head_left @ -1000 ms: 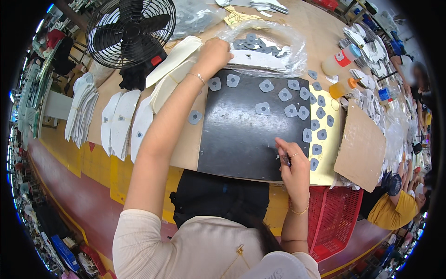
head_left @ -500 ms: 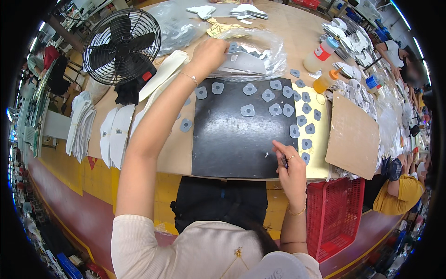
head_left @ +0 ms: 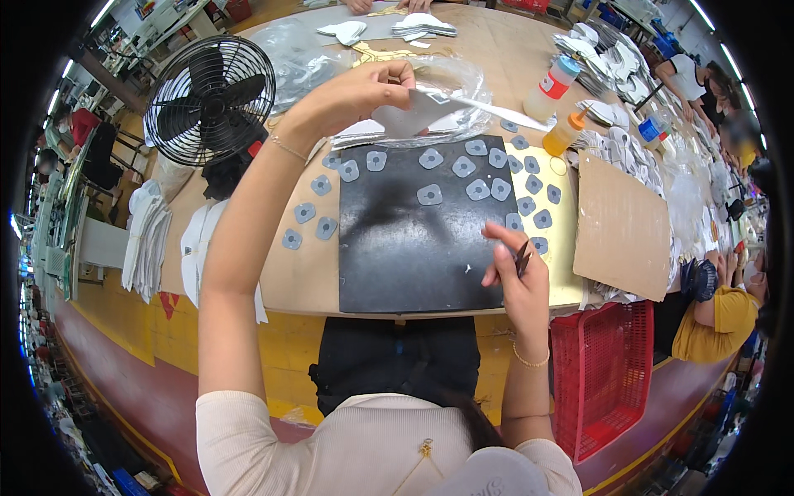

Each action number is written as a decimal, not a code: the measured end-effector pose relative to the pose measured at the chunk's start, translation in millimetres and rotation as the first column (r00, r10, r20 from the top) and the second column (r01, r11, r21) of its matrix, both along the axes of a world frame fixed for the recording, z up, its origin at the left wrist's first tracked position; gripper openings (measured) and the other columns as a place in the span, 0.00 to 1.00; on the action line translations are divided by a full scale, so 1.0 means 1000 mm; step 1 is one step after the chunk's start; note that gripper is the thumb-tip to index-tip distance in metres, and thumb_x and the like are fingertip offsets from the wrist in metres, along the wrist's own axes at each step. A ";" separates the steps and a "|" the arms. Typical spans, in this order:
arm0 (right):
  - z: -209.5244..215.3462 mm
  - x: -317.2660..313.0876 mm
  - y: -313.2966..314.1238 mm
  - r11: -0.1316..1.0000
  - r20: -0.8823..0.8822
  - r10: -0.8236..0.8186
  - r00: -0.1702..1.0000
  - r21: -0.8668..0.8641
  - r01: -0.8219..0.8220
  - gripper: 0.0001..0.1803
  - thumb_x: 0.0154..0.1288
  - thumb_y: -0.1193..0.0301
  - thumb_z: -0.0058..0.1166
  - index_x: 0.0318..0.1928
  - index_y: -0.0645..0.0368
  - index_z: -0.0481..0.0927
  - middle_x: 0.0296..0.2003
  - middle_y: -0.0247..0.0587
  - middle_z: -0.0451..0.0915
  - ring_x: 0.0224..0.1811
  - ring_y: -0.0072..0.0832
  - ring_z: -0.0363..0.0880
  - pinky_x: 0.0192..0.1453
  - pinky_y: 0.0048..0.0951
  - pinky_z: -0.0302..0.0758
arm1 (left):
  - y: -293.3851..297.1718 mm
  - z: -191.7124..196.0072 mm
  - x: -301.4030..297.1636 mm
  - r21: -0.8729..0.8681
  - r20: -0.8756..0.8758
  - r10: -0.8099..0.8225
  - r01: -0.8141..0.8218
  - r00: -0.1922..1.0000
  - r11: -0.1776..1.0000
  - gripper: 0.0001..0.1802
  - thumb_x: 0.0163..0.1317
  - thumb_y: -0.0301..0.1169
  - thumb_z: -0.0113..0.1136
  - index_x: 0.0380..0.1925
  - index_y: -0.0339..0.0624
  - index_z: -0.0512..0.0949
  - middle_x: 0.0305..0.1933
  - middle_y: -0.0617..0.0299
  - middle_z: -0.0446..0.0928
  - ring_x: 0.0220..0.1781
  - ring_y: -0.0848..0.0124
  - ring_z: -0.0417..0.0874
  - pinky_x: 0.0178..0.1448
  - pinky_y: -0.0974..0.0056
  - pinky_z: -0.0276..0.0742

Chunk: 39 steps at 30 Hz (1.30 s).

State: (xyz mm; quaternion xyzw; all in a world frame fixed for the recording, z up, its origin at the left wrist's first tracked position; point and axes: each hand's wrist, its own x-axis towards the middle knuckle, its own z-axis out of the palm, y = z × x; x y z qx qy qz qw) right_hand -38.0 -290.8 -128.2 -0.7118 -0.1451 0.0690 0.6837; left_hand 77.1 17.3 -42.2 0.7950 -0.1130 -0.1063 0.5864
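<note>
My left hand (head_left: 360,97) is raised over the far edge of the black mat (head_left: 397,264), its fingers pinching a grey-and-white cut shoe piece (head_left: 409,116). A long white strip stretches from that piece toward the right. My right hand (head_left: 523,281) hovers above the mat's right edge, fingers curled round a slim dark pointed tool (head_left: 522,259). Small grey rounded patches (head_left: 430,195), each with a dark centre, lie across the mat's far half. More lie on the yellow sheet (head_left: 562,248) to the right and on the table at the left.
A black fan (head_left: 211,103) stands far left, near stacked white pieces (head_left: 147,240). Clear plastic bags (head_left: 306,62) lie at the back. A red-labelled bottle (head_left: 547,87) and an orange-filled bottle (head_left: 566,132) stand right, beyond a cardboard sheet (head_left: 620,227). A red crate (head_left: 600,380) sits below.
My left hand has lifted the shoe piece from the pile by the plastic bag and brought it nearer. Patches at the left have come into sight. My right hand has tilted slightly, showing the tool.
</note>
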 end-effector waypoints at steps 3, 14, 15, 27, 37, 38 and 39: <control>-0.006 0.015 0.022 0.979 -0.207 0.010 0.978 0.202 0.033 0.19 0.72 0.70 0.55 0.60 0.62 0.76 0.46 0.36 0.78 0.23 0.12 0.67 0.27 0.16 0.66 | -0.011 0.003 -0.015 -0.119 -0.046 -0.019 0.013 0.999 0.993 0.10 0.58 0.33 0.60 0.38 0.45 0.73 0.37 0.69 0.77 0.36 0.82 0.75 0.42 0.73 0.73; -0.037 0.133 0.132 0.876 0.452 0.214 0.866 -0.482 0.035 0.26 0.54 0.68 0.69 0.55 0.60 0.81 0.52 0.50 0.77 0.52 0.44 0.80 0.58 0.38 0.75 | 0.025 -0.027 0.026 -0.151 -0.071 0.277 -0.285 0.958 0.947 0.14 0.67 0.34 0.53 0.49 0.41 0.77 0.43 0.64 0.80 0.44 0.75 0.82 0.47 0.68 0.78; -0.035 0.135 0.138 0.862 0.429 0.257 0.866 -0.507 -0.005 0.27 0.53 0.67 0.70 0.55 0.60 0.81 0.53 0.50 0.77 0.53 0.44 0.80 0.58 0.38 0.76 | 0.027 -0.028 0.026 -0.181 -0.081 0.314 -0.324 0.946 0.928 0.14 0.68 0.34 0.53 0.49 0.41 0.77 0.44 0.63 0.80 0.44 0.74 0.82 0.47 0.67 0.79; 0.021 0.183 0.117 0.982 0.241 -0.191 0.952 0.048 0.185 0.20 0.62 0.59 0.66 0.43 0.65 0.84 0.30 0.37 0.84 0.28 0.25 0.79 0.35 0.27 0.75 | 0.065 0.065 0.008 -0.690 0.219 0.137 0.055 0.966 0.722 0.15 0.71 0.34 0.53 0.52 0.38 0.77 0.41 0.61 0.85 0.37 0.76 0.87 0.40 0.71 0.86; 0.100 0.165 0.040 0.945 0.117 -0.051 0.992 0.326 0.010 0.15 0.61 0.62 0.69 0.34 0.60 0.80 0.21 0.28 0.76 0.15 0.11 0.58 0.22 0.18 0.56 | -0.027 -0.099 -0.117 0.429 -0.107 -0.078 0.117 0.991 0.896 0.15 0.59 0.35 0.64 0.43 0.38 0.83 0.36 0.47 0.85 0.36 0.60 0.85 0.45 0.59 0.78; 0.104 0.159 0.041 0.942 0.111 -0.057 0.992 0.335 0.017 0.14 0.61 0.63 0.68 0.33 0.60 0.80 0.20 0.28 0.76 0.15 0.11 0.58 0.22 0.18 0.55 | -0.027 -0.122 -0.126 0.607 -0.064 -0.068 0.093 0.996 0.789 0.17 0.58 0.39 0.66 0.43 0.39 0.82 0.39 0.44 0.83 0.41 0.53 0.84 0.48 0.56 0.77; 0.104 0.152 0.040 0.943 0.101 -0.075 0.992 0.330 0.038 0.14 0.62 0.63 0.68 0.33 0.60 0.80 0.20 0.28 0.76 0.15 0.11 0.58 0.21 0.18 0.55 | -0.032 -0.120 -0.128 0.637 -0.008 -0.063 0.053 0.998 0.769 0.19 0.58 0.40 0.66 0.43 0.39 0.82 0.41 0.46 0.82 0.42 0.53 0.83 0.50 0.56 0.77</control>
